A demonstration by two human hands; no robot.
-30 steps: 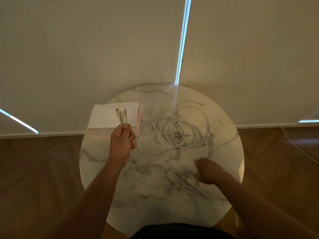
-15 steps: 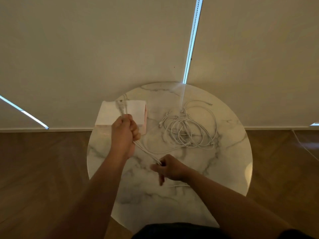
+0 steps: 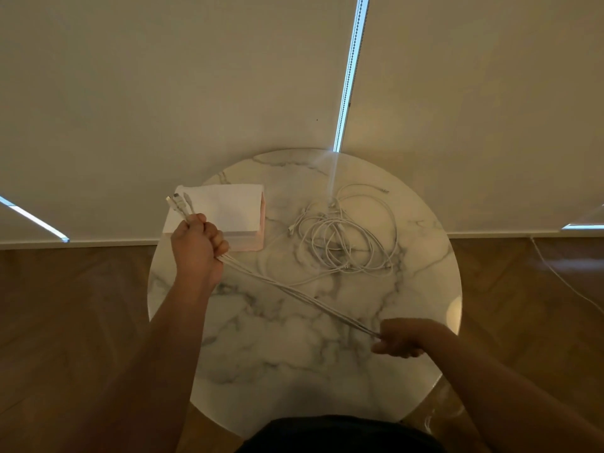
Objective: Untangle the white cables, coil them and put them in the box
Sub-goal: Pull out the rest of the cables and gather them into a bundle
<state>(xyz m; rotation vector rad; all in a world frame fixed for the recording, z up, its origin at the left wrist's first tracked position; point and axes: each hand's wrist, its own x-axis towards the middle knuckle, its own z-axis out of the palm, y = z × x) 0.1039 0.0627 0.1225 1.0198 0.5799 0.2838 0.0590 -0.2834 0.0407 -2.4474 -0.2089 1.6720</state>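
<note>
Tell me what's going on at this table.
A person is sorting white cables on a round marble table. The left hand grips a bundle of cables just below their plug ends, by the white box. The right hand pinches the same strands farther along, so they run taut between the hands. A tangled pile lies right of the box, not yet coiled.

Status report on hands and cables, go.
Left hand grips held cables near plugs. Right hand pinches same strands, taut between hands. Tangled pile loose on table, beside box.
</note>
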